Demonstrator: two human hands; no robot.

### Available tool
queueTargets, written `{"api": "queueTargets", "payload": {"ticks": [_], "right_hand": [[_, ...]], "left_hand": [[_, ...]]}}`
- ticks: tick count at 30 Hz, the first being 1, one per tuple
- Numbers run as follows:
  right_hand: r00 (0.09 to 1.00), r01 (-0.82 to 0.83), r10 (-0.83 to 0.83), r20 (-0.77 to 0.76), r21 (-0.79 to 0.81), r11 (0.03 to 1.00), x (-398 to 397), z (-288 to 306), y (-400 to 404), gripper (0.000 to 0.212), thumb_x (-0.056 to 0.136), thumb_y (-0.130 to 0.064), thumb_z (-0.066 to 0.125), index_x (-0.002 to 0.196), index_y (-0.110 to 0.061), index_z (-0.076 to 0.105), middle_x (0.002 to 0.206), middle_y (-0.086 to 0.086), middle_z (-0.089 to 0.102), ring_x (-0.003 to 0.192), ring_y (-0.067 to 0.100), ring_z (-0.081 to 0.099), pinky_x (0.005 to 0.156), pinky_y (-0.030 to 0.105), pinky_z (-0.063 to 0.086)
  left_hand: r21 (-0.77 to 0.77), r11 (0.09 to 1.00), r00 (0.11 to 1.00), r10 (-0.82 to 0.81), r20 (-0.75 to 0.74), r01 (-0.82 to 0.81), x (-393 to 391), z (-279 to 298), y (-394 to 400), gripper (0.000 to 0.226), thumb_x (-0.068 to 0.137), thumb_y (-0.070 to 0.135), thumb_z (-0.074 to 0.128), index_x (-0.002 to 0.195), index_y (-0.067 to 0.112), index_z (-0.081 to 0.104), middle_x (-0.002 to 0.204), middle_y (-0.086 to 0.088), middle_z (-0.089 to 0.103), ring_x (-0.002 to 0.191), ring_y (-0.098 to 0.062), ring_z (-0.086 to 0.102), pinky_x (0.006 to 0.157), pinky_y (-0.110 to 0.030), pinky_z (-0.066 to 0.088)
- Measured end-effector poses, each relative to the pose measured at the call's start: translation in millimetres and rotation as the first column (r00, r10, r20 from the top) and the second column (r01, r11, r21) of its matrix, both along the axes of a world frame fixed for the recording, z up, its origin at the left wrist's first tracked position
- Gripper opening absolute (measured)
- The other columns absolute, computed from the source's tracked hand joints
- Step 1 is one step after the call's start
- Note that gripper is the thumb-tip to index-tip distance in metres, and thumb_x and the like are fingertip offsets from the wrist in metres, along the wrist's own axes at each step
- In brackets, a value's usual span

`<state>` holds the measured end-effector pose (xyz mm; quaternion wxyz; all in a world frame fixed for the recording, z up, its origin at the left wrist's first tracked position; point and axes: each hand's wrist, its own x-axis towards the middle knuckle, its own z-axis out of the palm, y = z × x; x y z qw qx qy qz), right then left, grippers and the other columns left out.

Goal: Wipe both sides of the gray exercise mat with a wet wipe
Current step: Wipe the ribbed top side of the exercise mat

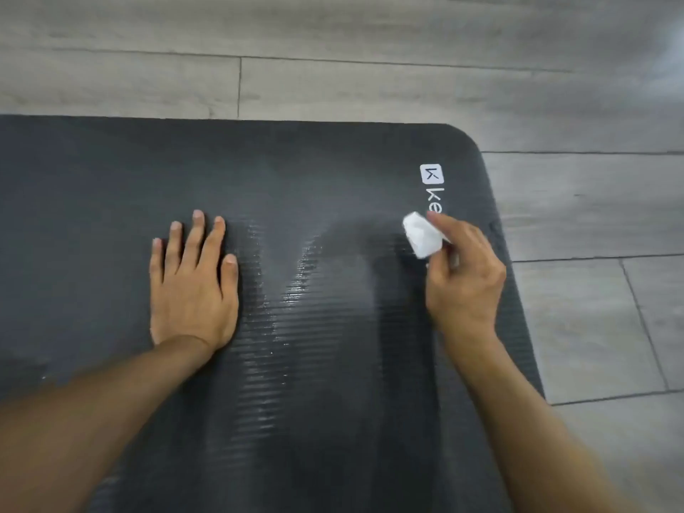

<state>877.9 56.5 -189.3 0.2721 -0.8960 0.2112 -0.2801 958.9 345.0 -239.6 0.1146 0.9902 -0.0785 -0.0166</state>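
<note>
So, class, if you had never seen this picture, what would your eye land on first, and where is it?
The crumpled white wet wipe stands out most, pinched in the right hand near the mat's right edge, just below the white logo. Next come the shiny wet streaks down the middle of the dark gray mat, between the two hands. The left hand lies flat on the mat, left of the streaks.

The gray mat (pixel 111 187) runs off the left and bottom edges, its white lettering (pixel 433 190) is partly covered by the right hand (pixel 462 275) and the bunched wet wipe (pixel 420 235), whose near part that hand's fingers (pixel 442 220) hide, and the floor (pixel 629 68) at upper right blurs.
</note>
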Motion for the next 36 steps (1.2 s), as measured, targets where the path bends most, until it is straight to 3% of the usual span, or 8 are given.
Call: {"api": "queueTargets", "payload": {"ticks": [8, 12, 15, 18, 23, 28, 32, 36], "right_hand": [[0.907, 0.406, -0.384, -0.174, 0.116, 0.906, 147, -27, -37, 0.035, 0.086, -0.009, 0.045, 0.098, -0.024, 0.075, 0.102, -0.002, 0.068, 0.106, 0.021, 0.057, 0.087, 0.026, 0.044], [0.97, -0.082, 0.107, -0.218, 0.121, 0.989, 189, -29, 80, 0.028, 0.075, -0.006, 0.048, 0.074, -0.032, 0.057, 0.082, -0.008, 0.06, 0.091, 0.021, 0.057, 0.085, 0.029, 0.043], [0.824, -0.539, 0.507, -0.252, -0.077, 0.839, 204, -27, 166, 0.014, 0.056, -0.012, 0.051, 0.058, -0.026, 0.052, 0.065, -0.006, 0.057, 0.067, 0.018, 0.055, 0.084, 0.034, 0.042], [0.648, -0.741, 0.669, -0.363, -0.096, 0.665, 212, -40, 155, 0.018, 0.071, -0.012, 0.055, 0.078, -0.025, 0.066, 0.086, -0.005, 0.063, 0.089, 0.02, 0.057, 0.086, 0.031, 0.044], [0.938, -0.205, 0.131, -0.323, -0.21, 0.956, 183, -44, -24, 0.029, 0.084, -0.009, 0.053, 0.107, -0.011, 0.071, 0.116, 0.013, 0.067, 0.106, 0.032, 0.059, 0.086, 0.031, 0.041], [0.871, 0.342, -0.346, -0.348, -0.076, 0.937, 160, -29, -76, 0.037, 0.087, -0.005, 0.046, 0.114, -0.015, 0.07, 0.114, 0.014, 0.066, 0.105, 0.033, 0.06, 0.085, 0.031, 0.044], [0.962, -0.175, 0.193, -0.195, 0.104, 0.979, 212, -35, 57, 0.036, 0.078, -0.004, 0.049, 0.1, -0.015, 0.075, 0.105, 0.005, 0.072, 0.101, 0.025, 0.064, 0.086, 0.025, 0.047], [0.742, -0.643, 0.62, -0.254, -0.008, 0.766, 230, -35, 182, 0.031, 0.07, 0.005, 0.052, 0.06, -0.024, 0.051, 0.078, 0.002, 0.053, 0.073, 0.029, 0.045, 0.058, 0.034, 0.041]], "left_hand": [[0.056, 0.998, 1.0, 0.01, 0.008, -0.01, -1, -4, 2, 0.063, 0.105, 0.046, 0.013, 0.162, 0.023, 0.022, 0.17, -0.001, 0.015, 0.158, -0.027, 0.01, 0.128, -0.049, 0.004], [0.048, 0.999, 1.0, 0.003, 0.018, -0.004, 0, -5, 1, 0.062, 0.105, 0.045, 0.015, 0.162, 0.022, 0.022, 0.17, -0.002, 0.016, 0.158, -0.027, 0.01, 0.128, -0.05, 0.004], [0.023, 1.0, 1.0, 0.0, 0.019, 0.0, 1, -3, 2, 0.061, 0.105, 0.043, 0.017, 0.161, 0.021, 0.025, 0.17, -0.003, 0.018, 0.157, -0.028, 0.011, 0.128, -0.052, 0.004], [0.03, 1.0, 1.0, -0.004, 0.007, 0.004, 3, -3, 3, 0.061, 0.105, 0.043, 0.018, 0.162, 0.021, 0.025, 0.17, -0.003, 0.018, 0.157, -0.028, 0.012, 0.127, -0.052, 0.004], [0.053, 0.998, 1.0, -0.019, -0.002, 0.019, 4, -2, 3, 0.062, 0.105, 0.045, 0.015, 0.162, 0.021, 0.022, 0.17, -0.003, 0.016, 0.157, -0.029, 0.012, 0.127, -0.054, 0.007], [0.056, 0.998, 1.0, -0.021, -0.004, 0.021, 4, -4, 4, 0.062, 0.106, 0.045, 0.014, 0.162, 0.022, 0.021, 0.17, -0.002, 0.015, 0.157, -0.029, 0.012, 0.127, -0.055, 0.009], [0.055, 0.998, 1.0, -0.024, -0.001, 0.024, 4, -5, 3, 0.062, 0.105, 0.044, 0.015, 0.162, 0.021, 0.024, 0.17, -0.002, 0.016, 0.157, -0.028, 0.012, 0.126, -0.056, 0.009], [0.029, 0.999, 1.0, -0.03, 0.001, 0.03, 3, -5, 5, 0.061, 0.105, 0.043, 0.015, 0.161, 0.02, 0.027, 0.169, -0.002, 0.019, 0.157, -0.028, 0.014, 0.126, -0.056, 0.01]]}}
